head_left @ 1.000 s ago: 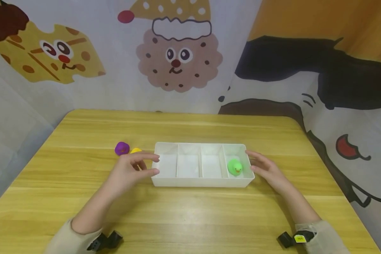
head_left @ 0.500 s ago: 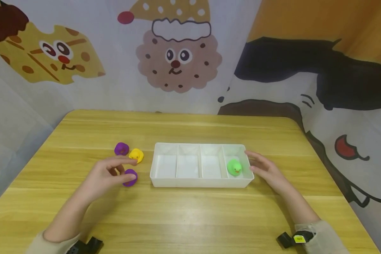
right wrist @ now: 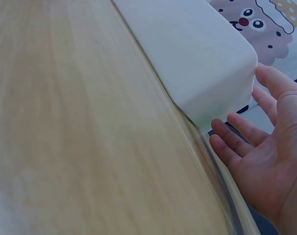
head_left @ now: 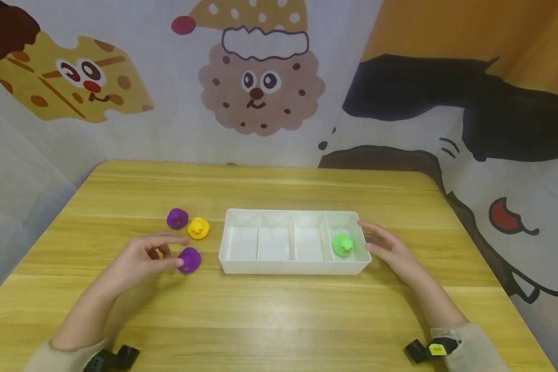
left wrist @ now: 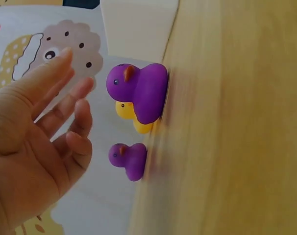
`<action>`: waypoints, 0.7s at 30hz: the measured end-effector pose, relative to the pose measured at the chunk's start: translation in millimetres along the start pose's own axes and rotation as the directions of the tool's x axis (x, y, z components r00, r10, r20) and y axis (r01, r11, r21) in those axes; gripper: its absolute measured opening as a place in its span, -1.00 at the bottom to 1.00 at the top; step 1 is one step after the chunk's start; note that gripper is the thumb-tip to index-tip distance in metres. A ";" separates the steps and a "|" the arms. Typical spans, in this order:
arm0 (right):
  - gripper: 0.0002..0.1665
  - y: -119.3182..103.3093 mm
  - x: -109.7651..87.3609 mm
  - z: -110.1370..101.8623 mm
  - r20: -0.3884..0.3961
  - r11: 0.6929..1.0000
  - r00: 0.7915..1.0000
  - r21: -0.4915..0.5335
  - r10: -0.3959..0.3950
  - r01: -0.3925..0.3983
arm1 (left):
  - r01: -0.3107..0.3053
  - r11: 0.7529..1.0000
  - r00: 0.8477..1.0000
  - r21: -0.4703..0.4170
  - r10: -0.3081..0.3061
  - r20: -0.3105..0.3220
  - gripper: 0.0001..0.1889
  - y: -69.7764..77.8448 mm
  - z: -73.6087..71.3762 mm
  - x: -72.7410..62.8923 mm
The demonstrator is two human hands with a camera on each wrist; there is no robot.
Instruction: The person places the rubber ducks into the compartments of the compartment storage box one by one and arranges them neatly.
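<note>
My left hand (head_left: 144, 261) hovers just left of the nearer purple rubber duck (head_left: 189, 260), fingers loosely bent and holding nothing. In the left wrist view a gap separates the fingers from that purple duck (left wrist: 147, 93). Behind it sit a yellow rubber duck (head_left: 198, 228) and another purple duck (head_left: 177, 218). A white four-section box (head_left: 293, 267) stands mid-table, with a green rubber duck (head_left: 342, 245) in its rightmost compartment. Against the box's right end, my right hand (head_left: 392, 250) rests its fingertips; in the right wrist view they lie along the end wall (right wrist: 227, 98).
The wooden table (head_left: 279, 320) reaches back to a cartoon-printed cloth (head_left: 167, 139). Black wrist cameras are strapped near both sleeves, the right one (head_left: 430, 349) low in the head view.
My left hand has moved left from the box's left end, past the nearer purple duck, uncovering it and the yellow duck. The right hand stays at the box.
</note>
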State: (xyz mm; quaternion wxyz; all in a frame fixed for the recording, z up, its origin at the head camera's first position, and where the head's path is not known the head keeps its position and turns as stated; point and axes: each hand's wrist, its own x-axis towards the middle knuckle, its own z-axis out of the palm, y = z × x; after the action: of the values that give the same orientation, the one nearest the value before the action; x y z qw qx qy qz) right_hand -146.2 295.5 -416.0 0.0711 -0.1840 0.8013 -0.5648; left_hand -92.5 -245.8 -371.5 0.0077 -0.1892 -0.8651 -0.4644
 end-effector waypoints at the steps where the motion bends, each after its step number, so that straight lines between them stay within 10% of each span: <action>1: -0.42 0.0 0.1 0.1 0.000 1.000 1.000 -0.001 0.000 0.000 | 0.002 1.000 1.000 0.004 -0.002 0.002 -0.61 -1.9 -0.2 -0.2; 21: -0.42 -0.6 0.4 0.3 -0.005 1.000 1.000 0.004 -0.001 0.001 | 0.076 0.997 0.992 -0.009 -0.075 0.101 -0.63 -31.6 4.7 0.0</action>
State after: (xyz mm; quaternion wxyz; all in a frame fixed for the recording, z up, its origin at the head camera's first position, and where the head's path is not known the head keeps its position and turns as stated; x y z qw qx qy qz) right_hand -146.4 294.9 -415.5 0.0693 -0.1829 0.8003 -0.5669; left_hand -102.3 -257.6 -399.5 -0.0545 -0.1797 -0.8680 -0.4598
